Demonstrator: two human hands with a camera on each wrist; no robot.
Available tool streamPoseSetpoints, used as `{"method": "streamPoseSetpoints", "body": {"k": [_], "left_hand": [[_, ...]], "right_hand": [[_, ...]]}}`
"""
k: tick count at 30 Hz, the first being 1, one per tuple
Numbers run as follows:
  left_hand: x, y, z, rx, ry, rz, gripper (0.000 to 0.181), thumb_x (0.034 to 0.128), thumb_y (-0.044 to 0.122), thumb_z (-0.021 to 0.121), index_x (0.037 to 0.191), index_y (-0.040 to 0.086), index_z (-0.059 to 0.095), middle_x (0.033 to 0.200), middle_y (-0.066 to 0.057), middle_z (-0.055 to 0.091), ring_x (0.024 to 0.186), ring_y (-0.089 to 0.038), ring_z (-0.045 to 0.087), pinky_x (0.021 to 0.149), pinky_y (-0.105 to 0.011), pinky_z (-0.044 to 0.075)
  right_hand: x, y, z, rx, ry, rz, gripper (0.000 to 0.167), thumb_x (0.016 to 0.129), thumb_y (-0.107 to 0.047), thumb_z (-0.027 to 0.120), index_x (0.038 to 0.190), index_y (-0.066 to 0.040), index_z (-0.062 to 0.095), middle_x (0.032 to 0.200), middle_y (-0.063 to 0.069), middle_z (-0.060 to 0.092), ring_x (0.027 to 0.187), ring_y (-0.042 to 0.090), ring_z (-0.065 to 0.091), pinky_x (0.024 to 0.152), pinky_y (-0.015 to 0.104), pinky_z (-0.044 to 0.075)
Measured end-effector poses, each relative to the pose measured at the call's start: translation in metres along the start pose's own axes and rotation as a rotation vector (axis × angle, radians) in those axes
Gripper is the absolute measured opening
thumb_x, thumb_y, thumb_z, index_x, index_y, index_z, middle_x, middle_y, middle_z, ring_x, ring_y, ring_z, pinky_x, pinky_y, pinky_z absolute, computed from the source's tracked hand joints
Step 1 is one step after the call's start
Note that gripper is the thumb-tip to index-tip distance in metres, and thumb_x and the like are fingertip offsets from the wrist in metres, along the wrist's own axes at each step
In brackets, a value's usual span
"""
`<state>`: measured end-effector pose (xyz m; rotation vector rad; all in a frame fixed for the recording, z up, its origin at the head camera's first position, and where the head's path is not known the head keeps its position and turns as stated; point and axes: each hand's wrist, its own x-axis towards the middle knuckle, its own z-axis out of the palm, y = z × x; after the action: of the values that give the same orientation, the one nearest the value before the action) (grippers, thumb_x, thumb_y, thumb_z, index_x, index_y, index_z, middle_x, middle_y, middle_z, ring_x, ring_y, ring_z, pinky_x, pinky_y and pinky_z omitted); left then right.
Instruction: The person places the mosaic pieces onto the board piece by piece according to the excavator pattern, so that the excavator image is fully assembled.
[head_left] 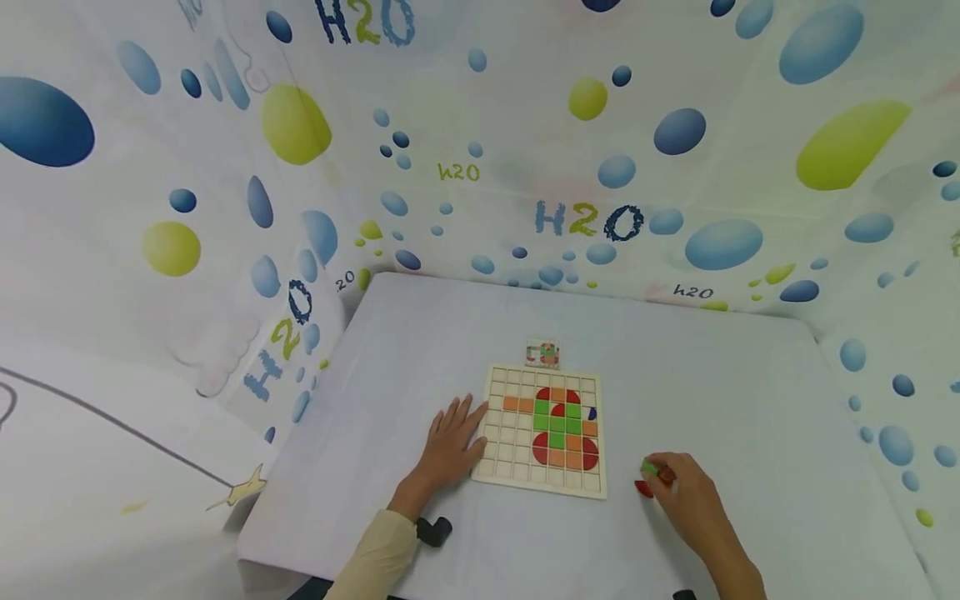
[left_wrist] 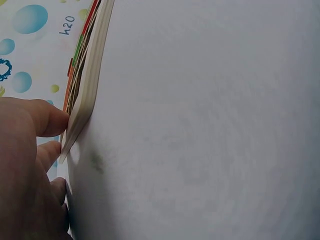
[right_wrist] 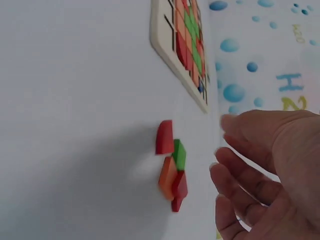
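Note:
A wooden grid board (head_left: 504, 457) lies on the table, partly filled with red, green, orange and blue pieces. My left hand (head_left: 450, 450) rests at its left side, thumb and fingertips touching the board's edge (left_wrist: 89, 95) in the left wrist view. To the right of the board, my right hand (head_left: 678, 492) is over a small cluster of loose pieces. The right wrist view shows a red curved piece (right_wrist: 164, 137), a green piece (right_wrist: 179, 155), an orange piece (right_wrist: 168, 177) and more red (right_wrist: 180, 185). Its fingers are loosely bent, with nothing visible between them.
A small pattern card (head_left: 542, 353) lies just beyond the board's far edge. The table (head_left: 420, 333) has a pale cover. Behind it and to the sides hangs a white curtain (head_left: 510, 108) printed with bubbles and lettering. A black object (head_left: 433, 532) is by the left wrist.

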<state>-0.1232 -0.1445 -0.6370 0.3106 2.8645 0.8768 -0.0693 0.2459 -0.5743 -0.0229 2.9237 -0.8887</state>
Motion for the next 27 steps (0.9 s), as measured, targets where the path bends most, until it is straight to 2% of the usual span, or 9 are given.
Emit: {"method": "streamPoseSetpoints", "body": {"k": [4, 8, 10, 15, 17, 23, 27], "left_hand": [[0.001, -0.001, 0.0, -0.004, 0.018, 0.005, 0.062, 0.1067, 0.033, 0.051, 0.166, 0.019, 0.037, 0.175, -0.013, 0.023, 0.163, -0.038, 0.014, 0.128, -0.064, 0.011], [0.001, -0.001, 0.002, -0.025, 0.031, 0.019, 0.062, 0.1058, 0.032, 0.052, 0.165, 0.018, 0.039, 0.175, -0.014, 0.025, 0.162, -0.04, 0.016, 0.127, -0.066, 0.012], [0.001, 0.0, 0.002, -0.027, 0.029, 0.023, 0.062, 0.1058, 0.032, 0.052, 0.165, 0.018, 0.039, 0.175, -0.014, 0.025, 0.162, -0.04, 0.016, 0.127, -0.066, 0.012], [0.001, 0.002, 0.0, -0.004, 0.014, 0.002, 0.062, 0.1065, 0.033, 0.052, 0.165, 0.02, 0.038, 0.176, -0.012, 0.023, 0.163, -0.037, 0.014, 0.128, -0.063, 0.011], [0.001, 0.002, 0.0, -0.002, 0.013, -0.006, 0.062, 0.1064, 0.033, 0.052, 0.165, 0.02, 0.038, 0.175, -0.012, 0.023, 0.164, -0.037, 0.014, 0.128, -0.064, 0.011], [0.0, 0.001, 0.001, -0.001, 0.008, -0.004, 0.062, 0.1061, 0.033, 0.052, 0.165, 0.019, 0.038, 0.175, -0.012, 0.023, 0.163, -0.037, 0.015, 0.128, -0.064, 0.012], [-0.002, 0.002, 0.0, -0.001, 0.008, -0.001, 0.062, 0.1063, 0.032, 0.052, 0.165, 0.018, 0.038, 0.175, -0.012, 0.024, 0.163, -0.038, 0.015, 0.128, -0.064, 0.012]], "right_hand": [[-0.014, 0.01, 0.005, -0.093, -0.009, -0.07, 0.037, 0.09, -0.009, 0.081, 0.126, -0.006, 0.072, 0.117, 0.011, 0.068, 0.105, 0.031, 0.063, 0.086, 0.054, 0.057], [-0.021, 0.018, 0.018, -0.162, 0.018, -0.115, 0.035, 0.088, -0.006, 0.082, 0.122, -0.008, 0.074, 0.116, 0.012, 0.069, 0.103, 0.035, 0.064, 0.079, 0.055, 0.056], [-0.023, 0.019, 0.023, -0.158, 0.025, -0.1, 0.033, 0.089, -0.004, 0.08, 0.122, -0.005, 0.074, 0.114, 0.013, 0.068, 0.102, 0.035, 0.065, 0.081, 0.056, 0.057], [-0.023, 0.015, 0.027, -0.117, -0.01, -0.007, 0.04, 0.092, -0.005, 0.079, 0.13, -0.002, 0.068, 0.118, 0.015, 0.067, 0.11, 0.037, 0.064, 0.097, 0.064, 0.054], [-0.022, 0.015, 0.027, -0.111, -0.023, 0.007, 0.041, 0.092, -0.006, 0.079, 0.131, -0.002, 0.068, 0.117, 0.015, 0.067, 0.11, 0.036, 0.064, 0.098, 0.062, 0.055], [-0.015, 0.021, 0.024, -0.08, -0.035, -0.001, 0.031, 0.092, -0.004, 0.079, 0.121, 0.001, 0.069, 0.1, 0.006, 0.066, 0.093, 0.021, 0.063, 0.086, 0.045, 0.06], [-0.009, 0.022, 0.022, -0.045, -0.087, 0.058, 0.024, 0.091, -0.01, 0.082, 0.109, -0.003, 0.068, 0.092, 0.003, 0.062, 0.087, 0.018, 0.058, 0.078, 0.036, 0.056]]}}
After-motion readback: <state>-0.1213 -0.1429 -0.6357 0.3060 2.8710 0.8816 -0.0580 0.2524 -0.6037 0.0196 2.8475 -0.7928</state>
